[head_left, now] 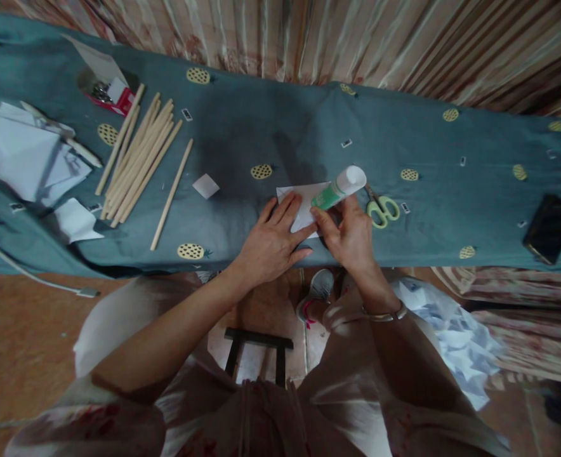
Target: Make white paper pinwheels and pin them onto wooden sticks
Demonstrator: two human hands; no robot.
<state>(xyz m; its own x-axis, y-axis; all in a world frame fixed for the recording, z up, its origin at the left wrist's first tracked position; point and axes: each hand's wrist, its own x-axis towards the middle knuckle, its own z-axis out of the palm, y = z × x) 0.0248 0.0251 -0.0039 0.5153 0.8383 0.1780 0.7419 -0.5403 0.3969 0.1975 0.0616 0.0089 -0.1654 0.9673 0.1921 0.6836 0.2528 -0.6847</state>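
Note:
My left hand (273, 238) lies flat, fingers spread, pressing down a small white folded paper (303, 195) on the teal cloth-covered table (271, 133). My right hand (349, 235) grips a green and white glue tube (340, 188), its nozzle end pointed down-left at the paper and its white end raised. Both hands meet at the paper near the table's front edge.
Green-handled scissors (382, 208) lie just right of my right hand. A bundle of wooden sticks (140, 158) and a single stick (172, 193) lie left, with a small white square (205, 186), paper scraps (28, 158) and a red box (112, 95). A black phone (549, 227) sits far right.

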